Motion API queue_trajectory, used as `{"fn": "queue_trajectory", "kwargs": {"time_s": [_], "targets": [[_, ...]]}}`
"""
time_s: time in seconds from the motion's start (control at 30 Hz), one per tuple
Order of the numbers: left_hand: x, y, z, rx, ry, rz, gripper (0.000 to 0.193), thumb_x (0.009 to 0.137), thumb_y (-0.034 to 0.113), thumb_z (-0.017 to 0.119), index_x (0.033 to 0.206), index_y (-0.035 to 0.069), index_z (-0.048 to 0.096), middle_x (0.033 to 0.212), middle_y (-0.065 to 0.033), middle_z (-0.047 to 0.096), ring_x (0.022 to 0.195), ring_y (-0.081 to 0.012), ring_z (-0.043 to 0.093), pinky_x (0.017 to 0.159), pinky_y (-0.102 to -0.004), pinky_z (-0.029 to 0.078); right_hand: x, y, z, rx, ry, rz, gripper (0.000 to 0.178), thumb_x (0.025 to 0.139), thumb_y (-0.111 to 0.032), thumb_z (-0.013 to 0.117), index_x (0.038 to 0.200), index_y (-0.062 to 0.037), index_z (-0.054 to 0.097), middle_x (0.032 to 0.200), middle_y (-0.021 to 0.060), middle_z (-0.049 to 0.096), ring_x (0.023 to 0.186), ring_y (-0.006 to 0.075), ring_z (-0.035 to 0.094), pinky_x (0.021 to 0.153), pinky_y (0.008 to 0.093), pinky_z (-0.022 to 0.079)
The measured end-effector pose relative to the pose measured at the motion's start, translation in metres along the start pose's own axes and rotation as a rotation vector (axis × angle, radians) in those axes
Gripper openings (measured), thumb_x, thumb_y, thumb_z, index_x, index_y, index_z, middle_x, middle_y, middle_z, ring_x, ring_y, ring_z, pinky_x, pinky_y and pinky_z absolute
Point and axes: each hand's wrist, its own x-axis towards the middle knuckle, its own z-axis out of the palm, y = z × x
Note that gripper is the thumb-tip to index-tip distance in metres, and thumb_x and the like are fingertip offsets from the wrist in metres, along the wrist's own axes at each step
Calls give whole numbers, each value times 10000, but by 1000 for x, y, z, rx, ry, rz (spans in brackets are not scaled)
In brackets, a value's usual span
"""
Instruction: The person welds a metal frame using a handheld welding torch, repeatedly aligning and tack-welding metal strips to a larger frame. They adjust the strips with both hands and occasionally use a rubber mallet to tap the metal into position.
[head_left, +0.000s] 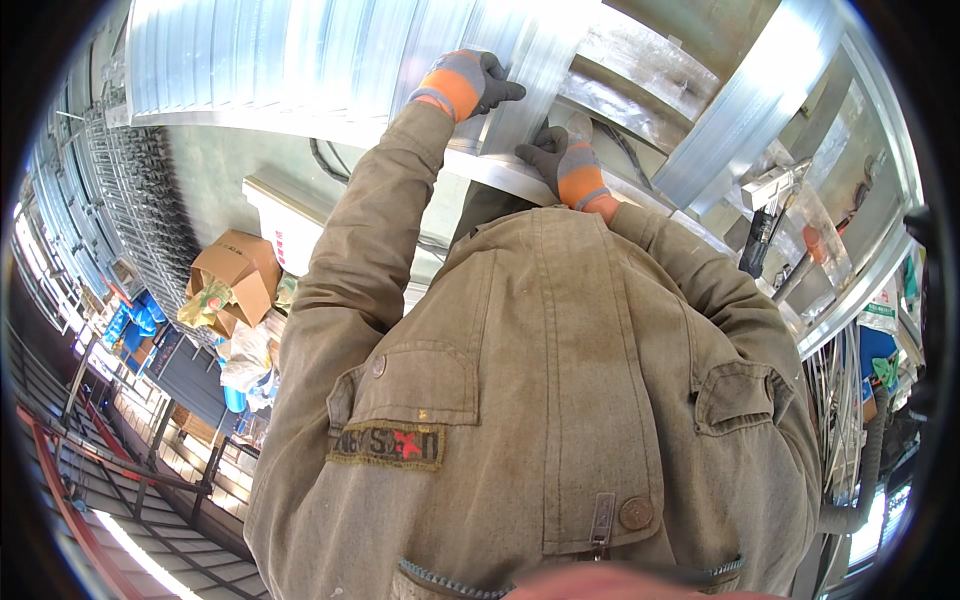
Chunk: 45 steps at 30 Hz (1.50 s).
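Observation:
A row of long, ribbed, silvery metal profiles (290,60) lies side by side across the bench top, ahead and to the left. My left hand (468,84), in a grey and orange glove, rests over the rightmost profiles, its thumb and a finger spread apart. Beside it, at the near end of the last metal profile (527,100), my right hand (567,168) wears a matching glove. Its fingers are bent together around that profile's end corner; the fingertips are partly hidden.
Another wide ribbed profile (750,110) slants across the frame at the right. Next to it lie a black-handled tool (757,240) and an orange-handled tool (813,243). An opened cardboard box (240,270) stands at the lower left, near stacked metal parts (140,190).

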Motion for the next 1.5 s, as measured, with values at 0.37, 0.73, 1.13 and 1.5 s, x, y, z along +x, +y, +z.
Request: {"fn": "queue_trajectory", "kwargs": {"time_s": [0.37,0.73,1.13,1.5], "targets": [[-1,5,-2,70,-9,-20,543,868,505,910,1192,94,764,869,-41,797,730,-182,744,726,-359,624,-1,-9,-6,5,-54,16,507,925,-550,811,1080,-68,777,982,164,790,926,345,745,832,439,559],[-6,6,-4,90,2,-4,542,866,510,910,1162,83,757,858,-51,772,733,-186,715,727,-371,614,-77,32,-178,-28,590,-381,245,1083,-221,731,1266,-61,760,1028,119,816,937,175,760,834,330,597],[6,-2,0,62,6,20,550,864,493,915,1150,54,747,844,-50,772,723,-186,717,727,-370,617,-158,153,-276,-544,751,182,593,1055,-424,728,1501,-49,622,1244,271,775,1171,454,744,1000,519,574],[-3,3,0,80,48,49,582,854,501,914,1198,54,770,874,-53,793,737,-175,725,735,-373,617,-135,197,-274,-553,692,233,766,989,-339,754,1651,-115,439,1225,264,777,1146,480,732,986,570,569]]}}
